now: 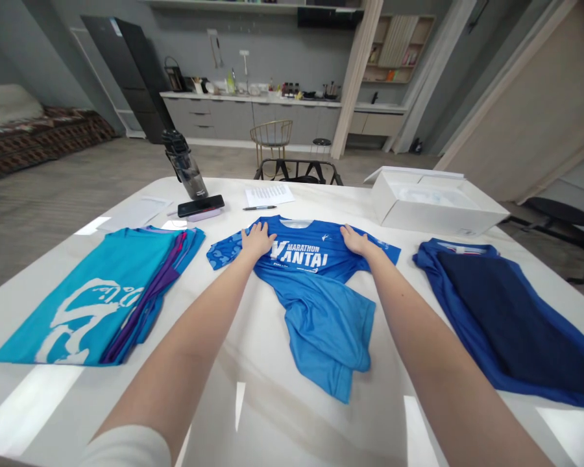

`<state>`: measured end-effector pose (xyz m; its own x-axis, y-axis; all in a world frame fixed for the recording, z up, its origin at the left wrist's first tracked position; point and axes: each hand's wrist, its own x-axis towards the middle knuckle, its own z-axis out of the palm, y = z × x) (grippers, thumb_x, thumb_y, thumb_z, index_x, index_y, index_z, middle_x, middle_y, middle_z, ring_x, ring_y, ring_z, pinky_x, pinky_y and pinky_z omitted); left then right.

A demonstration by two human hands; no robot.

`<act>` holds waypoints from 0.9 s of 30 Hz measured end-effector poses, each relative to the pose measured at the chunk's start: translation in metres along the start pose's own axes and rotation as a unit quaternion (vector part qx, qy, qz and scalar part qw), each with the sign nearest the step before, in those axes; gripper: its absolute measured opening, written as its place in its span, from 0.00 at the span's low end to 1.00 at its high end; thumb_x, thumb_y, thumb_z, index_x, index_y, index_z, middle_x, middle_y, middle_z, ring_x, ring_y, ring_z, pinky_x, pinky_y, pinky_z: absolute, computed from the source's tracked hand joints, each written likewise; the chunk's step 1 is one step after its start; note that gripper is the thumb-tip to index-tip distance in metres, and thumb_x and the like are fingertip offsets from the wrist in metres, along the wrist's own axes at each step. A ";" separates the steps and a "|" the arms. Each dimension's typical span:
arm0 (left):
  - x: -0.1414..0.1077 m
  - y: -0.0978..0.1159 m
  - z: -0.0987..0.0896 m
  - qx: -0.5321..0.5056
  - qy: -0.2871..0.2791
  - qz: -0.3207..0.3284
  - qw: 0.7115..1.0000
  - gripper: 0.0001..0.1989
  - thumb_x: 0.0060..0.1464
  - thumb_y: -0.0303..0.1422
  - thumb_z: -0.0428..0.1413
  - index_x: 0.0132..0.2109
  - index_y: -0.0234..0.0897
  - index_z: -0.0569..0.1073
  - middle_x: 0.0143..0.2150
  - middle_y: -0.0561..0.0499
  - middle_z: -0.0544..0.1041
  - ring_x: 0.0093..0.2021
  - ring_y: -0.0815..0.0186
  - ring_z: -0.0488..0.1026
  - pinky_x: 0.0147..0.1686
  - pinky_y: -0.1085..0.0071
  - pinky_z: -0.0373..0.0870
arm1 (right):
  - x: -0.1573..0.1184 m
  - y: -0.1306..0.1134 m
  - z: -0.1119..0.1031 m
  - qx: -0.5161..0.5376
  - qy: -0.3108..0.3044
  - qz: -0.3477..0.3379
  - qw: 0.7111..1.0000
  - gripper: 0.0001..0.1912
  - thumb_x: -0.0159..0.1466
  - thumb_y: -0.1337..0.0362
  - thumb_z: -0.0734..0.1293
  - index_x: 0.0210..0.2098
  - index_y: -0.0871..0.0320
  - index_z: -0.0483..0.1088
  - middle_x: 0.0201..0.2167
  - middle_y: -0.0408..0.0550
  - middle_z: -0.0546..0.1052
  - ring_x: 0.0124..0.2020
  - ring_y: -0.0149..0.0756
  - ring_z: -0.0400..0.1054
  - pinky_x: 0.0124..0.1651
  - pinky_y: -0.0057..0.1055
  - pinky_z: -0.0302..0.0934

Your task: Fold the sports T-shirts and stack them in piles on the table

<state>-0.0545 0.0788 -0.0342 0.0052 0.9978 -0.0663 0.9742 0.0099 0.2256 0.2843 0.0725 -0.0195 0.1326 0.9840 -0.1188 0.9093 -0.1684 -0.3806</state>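
Observation:
A blue T-shirt (321,295) with white "Marathon Yantai" lettering lies front up on the table, its collar away from me. Its lower part is bunched and twisted toward the right. My left hand (257,240) rests on the shoulder at the left, fingers laid out on the fabric beside the patterned sleeve. On the opposite shoulder lies my right hand (354,240), fingers stretched out near the collar. A pile of folded shirts (121,279), turquoise on top, is at the left. At the right are folded dark blue clothes (506,318).
The white table (253,376) also bears an open white box (428,204) at the back right, a printed sheet (270,194), a pen (259,208), a phone (201,205) and a dark clear-bodied bottle (187,165). Chairs and a kitchen counter (253,98) stand beyond.

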 end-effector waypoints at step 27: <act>-0.020 0.010 0.018 0.038 -0.015 0.119 0.992 0.41 0.67 0.58 0.32 0.78 0.44 0.50 0.80 0.49 0.44 0.79 0.55 0.40 0.74 0.44 0.37 | -0.025 -0.036 0.047 -0.141 -0.007 -0.094 0.986 0.41 0.72 0.36 0.43 0.78 0.47 0.44 0.79 0.44 0.43 0.78 0.53 0.34 0.72 0.72 0.29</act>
<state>-0.0412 0.0578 -0.0484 0.2421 0.9690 -0.0490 0.9589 -0.2313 0.1644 0.2300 0.0510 -0.0455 -0.0528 0.9950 -0.0846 0.9909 0.0416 -0.1282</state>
